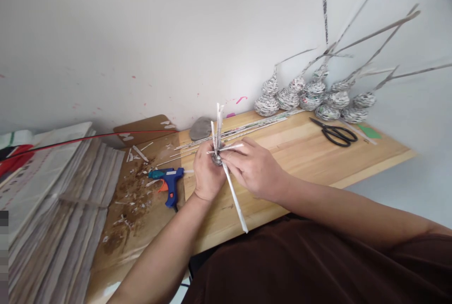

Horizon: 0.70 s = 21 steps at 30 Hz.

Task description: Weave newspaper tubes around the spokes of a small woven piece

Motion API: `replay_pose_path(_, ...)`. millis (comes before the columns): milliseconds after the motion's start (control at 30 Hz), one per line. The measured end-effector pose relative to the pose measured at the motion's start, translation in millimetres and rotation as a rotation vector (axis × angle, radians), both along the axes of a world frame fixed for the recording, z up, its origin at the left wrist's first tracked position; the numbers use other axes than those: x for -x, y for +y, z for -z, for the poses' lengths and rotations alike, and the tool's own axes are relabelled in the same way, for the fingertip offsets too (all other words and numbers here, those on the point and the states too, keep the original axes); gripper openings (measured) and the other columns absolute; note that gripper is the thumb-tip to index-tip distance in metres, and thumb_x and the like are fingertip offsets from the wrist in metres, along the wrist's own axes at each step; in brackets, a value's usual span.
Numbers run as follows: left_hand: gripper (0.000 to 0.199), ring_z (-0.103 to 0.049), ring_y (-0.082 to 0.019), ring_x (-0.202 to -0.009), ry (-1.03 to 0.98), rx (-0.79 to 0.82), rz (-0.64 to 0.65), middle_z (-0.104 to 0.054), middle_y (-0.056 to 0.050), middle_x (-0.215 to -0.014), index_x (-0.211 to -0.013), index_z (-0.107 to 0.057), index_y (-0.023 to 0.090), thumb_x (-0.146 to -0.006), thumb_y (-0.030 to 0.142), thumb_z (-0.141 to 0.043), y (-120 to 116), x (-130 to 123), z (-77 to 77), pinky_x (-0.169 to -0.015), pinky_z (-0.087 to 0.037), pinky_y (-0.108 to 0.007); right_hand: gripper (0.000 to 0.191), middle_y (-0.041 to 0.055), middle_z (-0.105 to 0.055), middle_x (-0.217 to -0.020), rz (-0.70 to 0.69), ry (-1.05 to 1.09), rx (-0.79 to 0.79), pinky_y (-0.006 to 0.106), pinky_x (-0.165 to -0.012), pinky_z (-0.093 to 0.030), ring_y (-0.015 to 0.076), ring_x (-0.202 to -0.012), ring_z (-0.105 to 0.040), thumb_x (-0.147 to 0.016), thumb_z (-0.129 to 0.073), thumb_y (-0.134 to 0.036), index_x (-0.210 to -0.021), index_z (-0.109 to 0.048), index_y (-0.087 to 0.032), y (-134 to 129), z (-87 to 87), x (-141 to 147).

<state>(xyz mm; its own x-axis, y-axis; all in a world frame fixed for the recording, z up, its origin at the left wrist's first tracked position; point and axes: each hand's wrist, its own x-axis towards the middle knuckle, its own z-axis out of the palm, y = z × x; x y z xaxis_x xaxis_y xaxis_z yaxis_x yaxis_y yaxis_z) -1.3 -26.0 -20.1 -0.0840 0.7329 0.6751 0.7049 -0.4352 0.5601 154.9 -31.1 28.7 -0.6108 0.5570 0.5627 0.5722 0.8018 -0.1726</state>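
Observation:
My left hand point(208, 174) is wrapped round a small woven paper piece point(218, 157) above the near left part of the wooden board. Several white paper strips stick out of the piece: some upright, one to the right, and a long one point(235, 198) slanting down toward me. My right hand point(256, 167) meets the piece from the right, its thumb and fingers pinched on a paper strip point(231, 147). My left palm and fingers hide the lower part of the piece.
A blue glue gun point(171, 184) lies left of my hands, near paper scraps. Thin paper rods point(243, 127) and a grey stone-like lump point(200, 128) lie behind. Black scissors point(335, 133) and several woven paper gourds point(267, 105) are at right. Stacked newspapers point(70, 200) stand left.

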Motion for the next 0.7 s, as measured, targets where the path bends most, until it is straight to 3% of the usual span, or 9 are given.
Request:
replay_pose_path(133, 0.014, -0.066, -0.023, -0.086, 0.06, -0.005, 0.037, -0.07, -0.005, -0.089, -0.095, -0.062, 0.02, -0.081, 0.02, -0.062, 0.9, -0.4, 2.6, -0.078, -0.051, -0.033, 0.02, 0.0115, -0.07, -0.097, -0.01, -0.108, 0.132, 0.034, -0.085, -0.047, 0.0228, -0.091, -0.06, -0.096, -0.052, -0.017, -0.095, -0.072, -0.013, 1.1, -14.3, 0.3)
replay_pose_path(267, 0.018, -0.066, -0.023, -0.083, 0.083, 0.028, 0.026, -0.07, -0.005, -0.087, -0.097, -0.062, 0.02, -0.079, 0.019, -0.062, 0.7, -0.7, 4.8, -0.075, -0.05, -0.033, 0.014, 0.0086, -0.07, -0.083, 0.066, -0.157, 0.244, 0.031, -0.07, -0.041, 0.0201, -0.077, -0.062, -0.089, -0.055, -0.012, -0.085, -0.069, -0.013, 2.9, -21.9, 5.0)
replay_pose_path(400, 0.02, -0.067, -0.022, -0.084, 0.029, -0.013, -0.005, -0.07, -0.004, -0.089, -0.098, -0.062, 0.019, -0.078, 0.02, -0.064, 0.4, -0.3, 3.3, -0.076, -0.051, -0.032, 0.011, 0.0046, -0.071, -0.076, 0.174, 0.034, 0.26, 0.028, -0.066, -0.038, 0.0177, -0.07, -0.062, -0.086, -0.059, -0.015, -0.079, -0.067, -0.017, 4.1, -14.3, 9.2)
replay_pose_path(533, 0.024, -0.066, -0.021, -0.084, 0.017, -0.015, -0.001, -0.07, -0.004, -0.09, -0.099, -0.061, 0.02, -0.076, 0.022, -0.068, 0.8, 0.0, 0.7, -0.076, -0.05, -0.031, 0.005, 0.0029, -0.073, -0.079, 0.205, 0.152, 0.231, 0.027, -0.068, -0.04, 0.0168, -0.073, -0.064, -0.085, -0.064, -0.017, -0.088, -0.068, -0.017, 6.4, -8.4, 9.4)
replay_pose_path(700, 0.017, -0.065, -0.023, -0.083, 0.052, 0.01, -0.022, -0.069, -0.006, -0.088, -0.097, -0.061, 0.02, -0.08, 0.02, -0.06, 3.1, 0.6, 5.2, -0.075, -0.049, -0.033, 0.015, 0.0082, -0.072, -0.086, 0.127, -0.033, 0.145, 0.029, -0.074, -0.041, 0.0197, -0.081, -0.062, -0.09, -0.055, -0.009, -0.087, -0.069, -0.014, 8.4, -11.0, 14.4)
